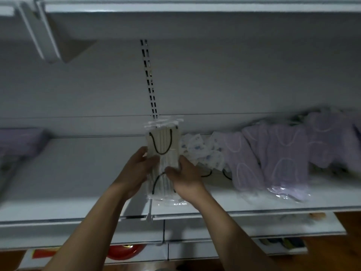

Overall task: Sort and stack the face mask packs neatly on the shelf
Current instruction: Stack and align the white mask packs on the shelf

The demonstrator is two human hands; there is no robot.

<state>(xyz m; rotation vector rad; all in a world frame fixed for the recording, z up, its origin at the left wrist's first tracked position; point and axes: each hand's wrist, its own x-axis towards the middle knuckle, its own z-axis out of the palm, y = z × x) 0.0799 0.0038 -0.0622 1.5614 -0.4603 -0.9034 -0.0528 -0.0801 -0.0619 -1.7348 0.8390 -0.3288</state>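
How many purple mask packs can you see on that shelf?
4 purple mask packs: one at the far left of the shelf, three overlapping at the right. That blurred heap may hide more.

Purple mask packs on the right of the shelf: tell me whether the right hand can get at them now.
Probably not yet: the right hand grips the cream pack with the left hand. Otherwise the purple packs lie uncovered to its right.
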